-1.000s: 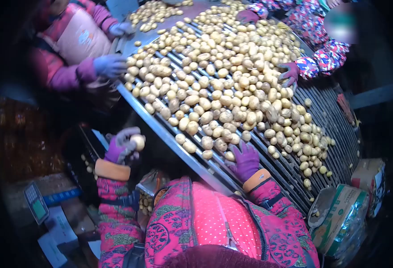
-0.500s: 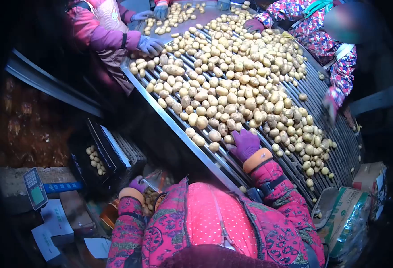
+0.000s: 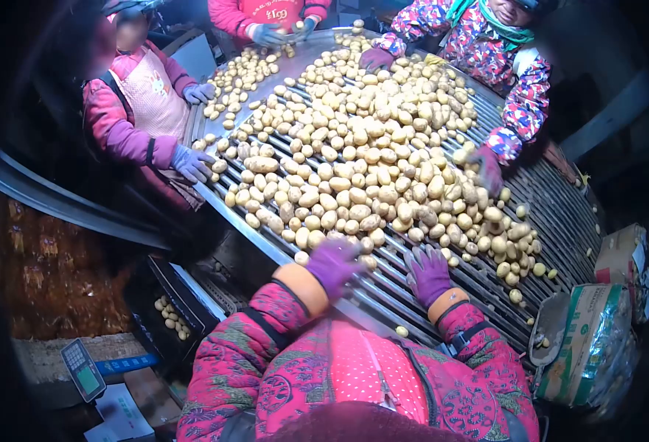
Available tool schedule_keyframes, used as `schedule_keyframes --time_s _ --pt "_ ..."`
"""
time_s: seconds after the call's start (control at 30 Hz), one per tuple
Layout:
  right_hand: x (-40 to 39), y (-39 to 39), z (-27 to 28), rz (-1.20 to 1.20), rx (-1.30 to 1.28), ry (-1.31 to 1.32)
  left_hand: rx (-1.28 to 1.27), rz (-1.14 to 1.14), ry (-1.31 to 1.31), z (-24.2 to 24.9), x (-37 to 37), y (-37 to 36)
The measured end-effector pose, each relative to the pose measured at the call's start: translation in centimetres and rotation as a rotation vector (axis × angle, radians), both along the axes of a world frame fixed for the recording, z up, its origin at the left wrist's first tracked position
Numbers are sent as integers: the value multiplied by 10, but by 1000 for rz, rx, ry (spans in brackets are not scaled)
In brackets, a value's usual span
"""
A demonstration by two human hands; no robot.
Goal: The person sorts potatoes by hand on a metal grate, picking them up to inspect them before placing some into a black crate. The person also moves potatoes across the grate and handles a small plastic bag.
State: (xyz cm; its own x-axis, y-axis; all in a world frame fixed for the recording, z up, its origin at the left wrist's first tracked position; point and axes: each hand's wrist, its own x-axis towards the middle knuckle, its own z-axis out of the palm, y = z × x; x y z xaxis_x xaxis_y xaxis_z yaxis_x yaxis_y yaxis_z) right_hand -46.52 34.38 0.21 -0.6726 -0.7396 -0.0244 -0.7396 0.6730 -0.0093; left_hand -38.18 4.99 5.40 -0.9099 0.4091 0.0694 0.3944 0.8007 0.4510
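Observation:
Yellowish potatoes (image 3: 368, 155) lie in a broad heap over a sloping rack of metal bars (image 3: 413, 324). My left hand (image 3: 332, 267), in a purple glove, is at the heap's near edge beside several potatoes; its fingers are stretched out and somewhat blurred, with no potato visible in them. Flat on the bars, my right hand (image 3: 429, 276) has its gloved fingers spread just below the potatoes and holds nothing. One small potato (image 3: 402, 331) rests near the rack's front edge, between my forearms.
Co-workers' gloved hands touch potatoes at the left (image 3: 192, 163), back (image 3: 269, 34) and right (image 3: 489, 169). A black crate (image 3: 199, 313) with potatoes stands low at left, near a digital scale (image 3: 82, 370). A scoop (image 3: 549, 328) and cardboard box (image 3: 582, 331) are at right.
My left hand has come up from low at the left onto the rack. My right hand has moved slightly right and down, away from the potatoes. The view has shifted.

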Motion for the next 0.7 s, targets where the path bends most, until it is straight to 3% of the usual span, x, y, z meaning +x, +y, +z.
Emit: schedule_keyframes --time_s 0.03,0.1,0.3,0.37,0.43,0.57,0.7 --pt "1 -1 1 -2 -13 5 9 -112 -30 -10 -6 12" --pt "0 -3 4 -7 -27 -12 -158 -156 172 -28 -11 32" --pt "-1 -5 5 -35 -15 -35 -284 -347 -46 -38 -37 10" --pt "-2 -3 6 -36 -39 -77 -235 -380 142 -55 -41 -12" --pt "-2 -4 10 -36 -55 -98 -96 -359 231 -58 -48 -36" --pt "-4 -5 7 -22 -75 -84 -121 -412 214 -47 -56 -76" --pt "-5 -3 7 -44 -54 -114 -116 -187 30 -22 -62 -117"
